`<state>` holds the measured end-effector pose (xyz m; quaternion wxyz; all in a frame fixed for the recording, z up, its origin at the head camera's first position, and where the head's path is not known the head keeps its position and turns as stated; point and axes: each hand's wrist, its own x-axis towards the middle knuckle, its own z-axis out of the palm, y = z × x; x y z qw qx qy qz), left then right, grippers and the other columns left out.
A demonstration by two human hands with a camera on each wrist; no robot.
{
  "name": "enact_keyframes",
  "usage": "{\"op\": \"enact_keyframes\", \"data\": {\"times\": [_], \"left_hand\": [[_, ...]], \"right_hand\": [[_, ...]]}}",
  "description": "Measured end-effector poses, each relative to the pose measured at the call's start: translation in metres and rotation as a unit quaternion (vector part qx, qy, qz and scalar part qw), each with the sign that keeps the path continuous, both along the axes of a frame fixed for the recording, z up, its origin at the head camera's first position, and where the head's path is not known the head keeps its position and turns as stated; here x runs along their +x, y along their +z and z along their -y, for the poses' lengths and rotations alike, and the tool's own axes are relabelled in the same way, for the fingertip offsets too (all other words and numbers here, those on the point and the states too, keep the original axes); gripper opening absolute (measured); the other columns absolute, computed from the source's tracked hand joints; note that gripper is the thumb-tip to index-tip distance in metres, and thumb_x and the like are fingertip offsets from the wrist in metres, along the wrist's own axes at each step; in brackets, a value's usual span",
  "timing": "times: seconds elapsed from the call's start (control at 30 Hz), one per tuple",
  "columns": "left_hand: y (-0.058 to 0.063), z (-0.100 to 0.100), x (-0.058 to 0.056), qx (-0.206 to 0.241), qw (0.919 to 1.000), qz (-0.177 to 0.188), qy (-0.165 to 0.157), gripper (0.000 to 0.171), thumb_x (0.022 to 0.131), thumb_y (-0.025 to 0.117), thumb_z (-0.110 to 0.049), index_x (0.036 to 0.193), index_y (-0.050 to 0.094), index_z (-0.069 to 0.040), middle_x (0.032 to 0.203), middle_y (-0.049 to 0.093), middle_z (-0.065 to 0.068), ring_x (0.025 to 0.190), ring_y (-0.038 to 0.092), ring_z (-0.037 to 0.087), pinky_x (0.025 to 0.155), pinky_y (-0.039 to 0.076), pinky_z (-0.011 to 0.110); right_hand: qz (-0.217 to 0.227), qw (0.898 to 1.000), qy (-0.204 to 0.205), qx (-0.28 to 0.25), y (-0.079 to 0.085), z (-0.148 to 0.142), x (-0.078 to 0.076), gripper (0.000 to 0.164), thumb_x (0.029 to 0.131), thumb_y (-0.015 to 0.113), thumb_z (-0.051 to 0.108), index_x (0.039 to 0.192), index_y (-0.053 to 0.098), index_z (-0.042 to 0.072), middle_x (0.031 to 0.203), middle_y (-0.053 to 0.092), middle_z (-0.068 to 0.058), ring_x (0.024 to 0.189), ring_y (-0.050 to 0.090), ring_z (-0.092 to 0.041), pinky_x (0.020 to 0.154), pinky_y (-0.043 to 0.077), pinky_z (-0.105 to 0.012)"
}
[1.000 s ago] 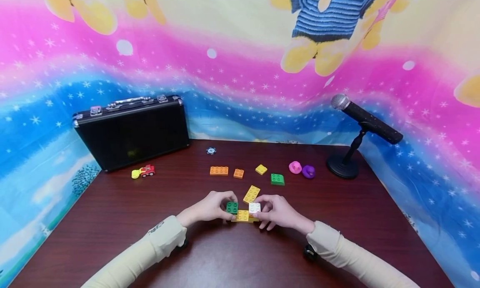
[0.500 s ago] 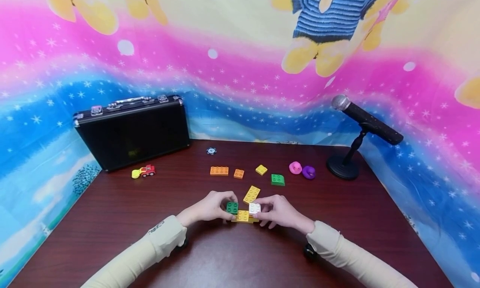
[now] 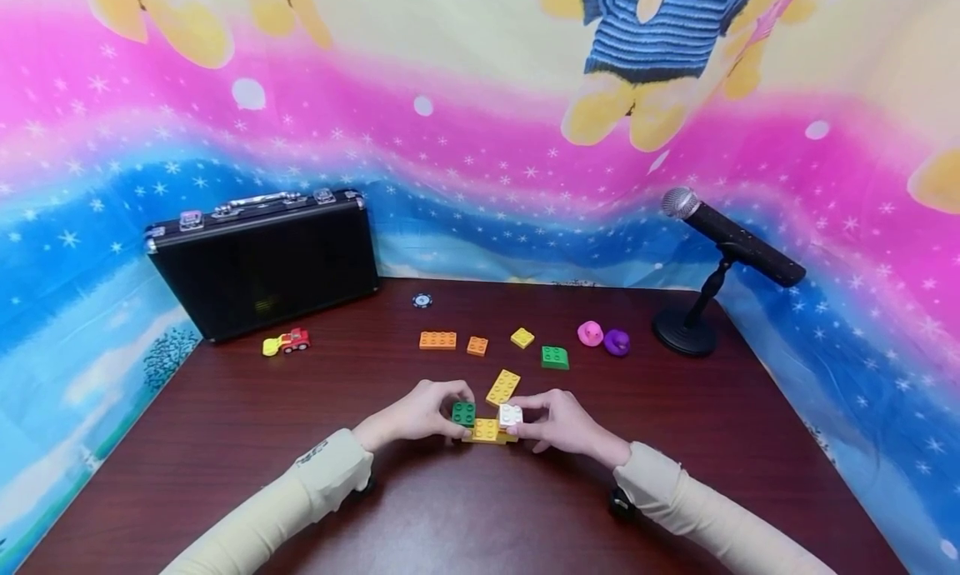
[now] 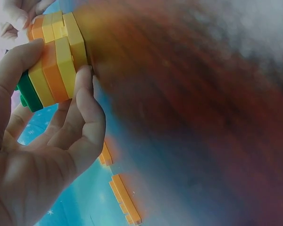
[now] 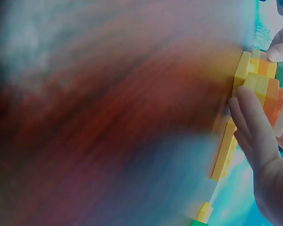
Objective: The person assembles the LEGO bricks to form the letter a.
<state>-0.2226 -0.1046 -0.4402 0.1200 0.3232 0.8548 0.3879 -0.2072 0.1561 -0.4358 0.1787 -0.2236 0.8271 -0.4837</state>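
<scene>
Left grip (image 3: 427,412) curled round green-topped column (image 3: 463,414), right grip (image 3: 558,422) pinching white-topped column (image 3: 510,415), both banded yellow and orange, lower studded yellow brick (image 3: 485,430) between, yellow base (image 4: 76,40) beneath, near the middle of the counter (image 3: 420,508), loose bricks (image 3: 438,341) beyond, case (image 3: 266,275) and microphone (image 3: 742,246) behind.

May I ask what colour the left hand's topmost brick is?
The topmost brick is dark green, shown best in the head view.
</scene>
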Motion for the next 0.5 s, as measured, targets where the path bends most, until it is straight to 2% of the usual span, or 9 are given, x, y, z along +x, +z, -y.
{"op": "enact_keyframes", "data": {"times": [0.23, 0.5], "left_hand": [[0.0019, -0.0021, 0.0005, -0.005, 1.0, -0.004, 0.002, 0.029, 0.074, 0.074, -0.025, 0.095, 0.054, -0.024, 0.079, 0.062, -0.01, 0.067, 0.058, 0.008, 0.064, 0.048, 0.023], [0.0004, -0.0017, 0.0002, -0.005, 0.9999, -0.015, 0.004, 0.028, 0.073, 0.075, -0.027, 0.091, 0.054, -0.025, 0.078, 0.062, -0.011, 0.067, 0.058, 0.006, 0.066, 0.048, 0.023]], "right_hand": [[0.01, 1.0, -0.002, -0.004, 0.0005, 0.0004, -0.0004, 0.052, 0.075, 0.074, 0.024, 0.121, 0.058, 0.007, 0.106, 0.063, -0.014, 0.061, 0.066, -0.025, 0.051, 0.052, -0.036], [-0.022, 1.0, 0.008, 0.016, 0.0042, 0.0053, 0.0014, 0.052, 0.076, 0.073, 0.021, 0.121, 0.056, 0.002, 0.1, 0.065, -0.014, 0.06, 0.066, -0.024, 0.051, 0.052, -0.035]]}}
